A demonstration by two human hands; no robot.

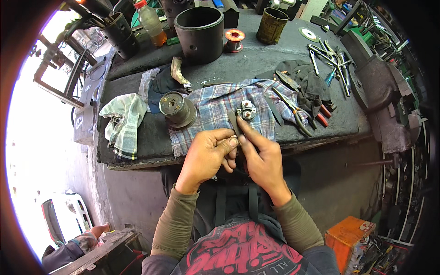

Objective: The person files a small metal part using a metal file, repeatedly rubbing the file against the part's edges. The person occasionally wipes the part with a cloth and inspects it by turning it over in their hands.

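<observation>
My left hand [207,153] is closed in a pinch at the bench's front edge, holding a small piece that its fingertips mostly hide. Against it, my right hand [264,160] grips a dark flat metal strip [234,124], the index finger stretched along it. Just beyond the fingertips, a small round black part [248,110] with white faces and copper-coloured studs rests on a plaid cloth [213,103]. Left of that stands a dark cylindrical metal housing [176,110] with a flanged base. Pliers [293,110] and another dark flat strip [273,110] lie to the right.
At the back stand a big black pipe section [199,36], a solder spool [234,41], a rusty can [272,26] and a bottle [150,23]. Several hand tools [337,62] lie at the right, before a vise-like block [382,87]. A checked rag [123,121] hangs over the left edge.
</observation>
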